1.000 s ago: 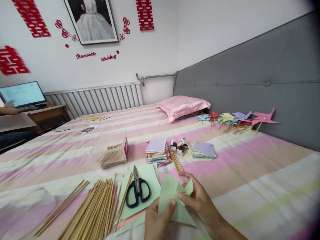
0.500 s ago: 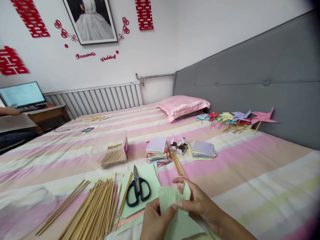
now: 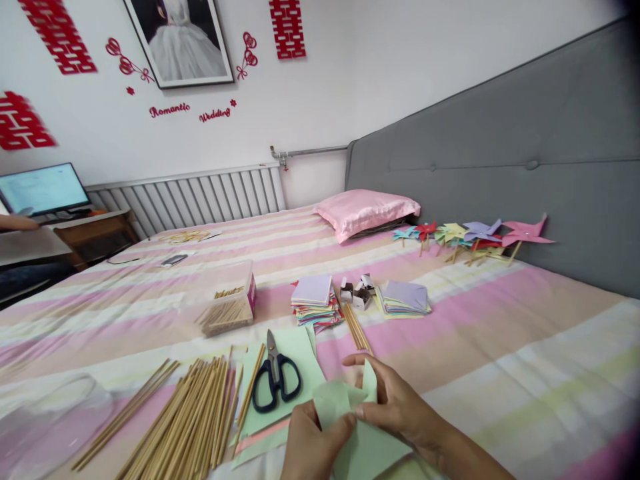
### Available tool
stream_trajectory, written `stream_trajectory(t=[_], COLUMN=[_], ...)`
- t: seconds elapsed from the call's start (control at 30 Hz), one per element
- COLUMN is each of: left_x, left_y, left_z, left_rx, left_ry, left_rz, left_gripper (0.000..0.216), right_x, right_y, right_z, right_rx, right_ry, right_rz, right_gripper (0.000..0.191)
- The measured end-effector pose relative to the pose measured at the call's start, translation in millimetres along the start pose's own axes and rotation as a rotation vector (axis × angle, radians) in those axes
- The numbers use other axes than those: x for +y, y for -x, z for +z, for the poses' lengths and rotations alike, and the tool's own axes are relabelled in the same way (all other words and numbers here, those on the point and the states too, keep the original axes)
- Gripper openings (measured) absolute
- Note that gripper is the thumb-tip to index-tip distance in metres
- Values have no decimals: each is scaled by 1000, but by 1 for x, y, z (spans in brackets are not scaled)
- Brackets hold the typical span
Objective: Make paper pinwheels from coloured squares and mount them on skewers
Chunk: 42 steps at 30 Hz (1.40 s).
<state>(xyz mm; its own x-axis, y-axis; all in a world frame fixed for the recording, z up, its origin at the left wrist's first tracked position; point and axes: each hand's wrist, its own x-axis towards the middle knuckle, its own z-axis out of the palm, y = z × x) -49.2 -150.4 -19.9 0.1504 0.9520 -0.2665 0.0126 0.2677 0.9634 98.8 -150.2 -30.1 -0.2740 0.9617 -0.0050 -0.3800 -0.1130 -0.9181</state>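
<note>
Both my hands hold a light green paper piece (image 3: 350,427) at the bottom middle, over the striped bed. My left hand (image 3: 313,447) pinches its lower left part with thumb and fingers. My right hand (image 3: 395,403) pinches folded corners near the paper's centre. Black-handled scissors (image 3: 275,377) lie on more green paper sheets (image 3: 295,353) just left of my hands. A bundle of wooden sticks (image 3: 185,417) lies further left.
Two stacks of coloured paper (image 3: 315,303) (image 3: 403,298), small clips (image 3: 357,293) and a few sticks (image 3: 356,327) lie ahead. A clear box of sticks (image 3: 230,308) sits left of them. Finished pinwheels (image 3: 475,239) rest by the grey headboard (image 3: 500,147). Another person's arm (image 3: 17,223) is at a desk far left.
My hands have drawn the green paper lower and closer to me. More of its corners are folded in toward the centre under my right fingers.
</note>
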Motion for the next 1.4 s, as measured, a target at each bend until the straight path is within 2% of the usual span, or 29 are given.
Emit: stream_trajectory(t=[0.2, 0.43, 0.73, 0.93, 1.13, 1.23, 1.33, 1.4], left_x=[3, 1, 3, 8, 5, 8, 16, 22], left_y=[2, -1, -1, 3, 0, 0, 2, 3], left_z=[1, -2, -2, -4, -10, -10, -8, -7], left_rx=[48, 103, 143, 99, 154, 234, 288, 290], left_ry=[23, 84, 122, 115, 230, 323, 423, 482], left_rz=[3, -19, -50, -65, -64, -94, -110, -103], left_gripper=[25, 22, 18, 15, 21, 22, 23, 20], right_x=[7, -10, -13, -21, -24, -24, -22, -19], right_y=[-4, -3, -5, -3, 1, 7, 16, 21], right_z=[-4, -6, -3, -3, -2, 1, 7, 12], right_rx=[36, 89, 263, 288, 388, 361, 233, 129], right_ry=[85, 79, 49, 85, 177, 343, 575, 705], right_rz=[-10, 14, -62, -121, -263, -351, -423, -434], right_gripper=[69, 61, 51, 43, 31, 19, 10, 13])
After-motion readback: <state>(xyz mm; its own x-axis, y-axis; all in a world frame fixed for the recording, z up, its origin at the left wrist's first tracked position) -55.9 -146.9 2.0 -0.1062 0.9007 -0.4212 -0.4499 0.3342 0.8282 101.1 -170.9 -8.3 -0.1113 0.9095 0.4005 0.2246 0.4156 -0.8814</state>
